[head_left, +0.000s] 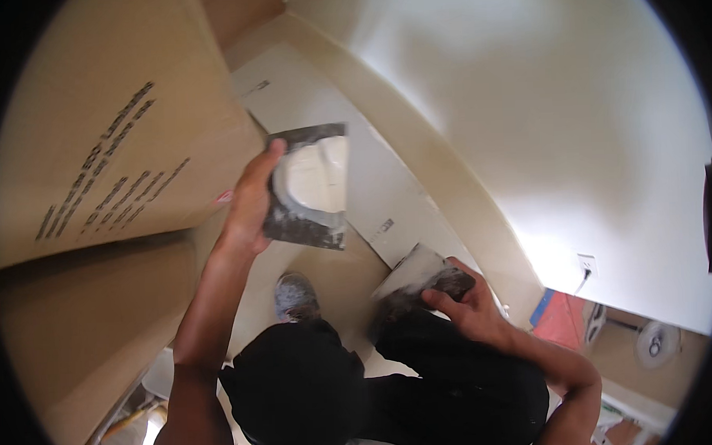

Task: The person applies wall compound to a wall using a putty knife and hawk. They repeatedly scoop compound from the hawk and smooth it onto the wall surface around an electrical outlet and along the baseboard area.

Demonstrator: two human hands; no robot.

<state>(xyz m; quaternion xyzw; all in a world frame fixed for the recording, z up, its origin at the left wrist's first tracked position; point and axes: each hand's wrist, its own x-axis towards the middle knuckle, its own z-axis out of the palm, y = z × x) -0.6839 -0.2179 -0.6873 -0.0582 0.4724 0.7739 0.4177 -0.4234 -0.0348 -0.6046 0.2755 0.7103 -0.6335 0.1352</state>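
My left hand grips a dark, rectangular plate like a plasterer's hawk by its left edge. A smooth mound of white filler paste covers much of the plate's face. Over my right thigh, my right hand is closed on a flat, broad trowel. The trowel's dark surface is smeared with white, and part of it is blurred. The two tools are apart, with the hawk held farther out and to the left.
A large printed cardboard box rises close on my left. Long white boards lie along the base of the pale wall. At the right are an outlet with a plugged-in cord, a red item and a round fan-like object.
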